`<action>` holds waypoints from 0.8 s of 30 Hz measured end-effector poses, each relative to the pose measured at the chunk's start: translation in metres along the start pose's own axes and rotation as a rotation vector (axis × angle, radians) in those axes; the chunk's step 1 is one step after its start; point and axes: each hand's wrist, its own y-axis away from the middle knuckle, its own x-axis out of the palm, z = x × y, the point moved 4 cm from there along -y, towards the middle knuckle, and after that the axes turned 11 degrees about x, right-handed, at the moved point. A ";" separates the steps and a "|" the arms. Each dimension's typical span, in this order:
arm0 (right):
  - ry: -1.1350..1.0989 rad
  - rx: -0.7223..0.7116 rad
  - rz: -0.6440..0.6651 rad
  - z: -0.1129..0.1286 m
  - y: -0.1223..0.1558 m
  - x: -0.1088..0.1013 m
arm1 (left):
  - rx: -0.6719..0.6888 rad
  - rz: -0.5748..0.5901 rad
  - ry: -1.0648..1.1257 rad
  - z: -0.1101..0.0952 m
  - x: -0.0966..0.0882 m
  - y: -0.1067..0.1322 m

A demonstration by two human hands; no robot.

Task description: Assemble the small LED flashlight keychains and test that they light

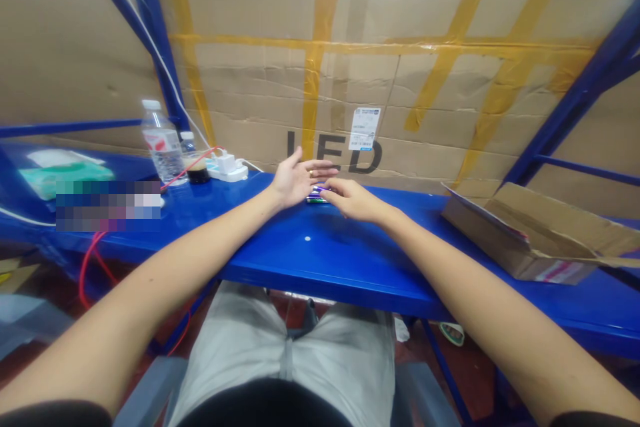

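Both my arms reach forward over the blue metal shelf (320, 260). My left hand (296, 179) has its fingers stretched out flat, open, with a ring on one finger, just above a small purple and green object (315, 197) lying on the shelf. My right hand (353, 199) rests beside it with fingers bent down onto that object; most of the object is hidden under the two hands, so I cannot make out what it is.
A taped cardboard wall marked LED (400, 80) stands behind the shelf. At the left are a water bottle (161, 144), a small dark jar (197, 170), a white power strip (227, 167) with a red cable. An open cardboard box (535, 234) lies at the right.
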 end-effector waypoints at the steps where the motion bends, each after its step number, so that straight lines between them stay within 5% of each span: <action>1: -0.002 0.000 0.009 0.000 0.000 0.000 | -0.001 0.014 0.002 0.000 0.001 0.000; 13: 0.287 0.039 0.027 -0.001 0.000 0.001 | -0.171 -0.038 0.415 0.014 0.003 0.000; 19: 0.045 0.120 0.082 -0.003 0.000 0.003 | -0.209 -0.050 0.518 0.018 0.005 -0.001; 24: 0.145 0.096 0.042 -0.004 0.001 0.000 | -0.218 -0.059 0.519 0.018 0.004 -0.001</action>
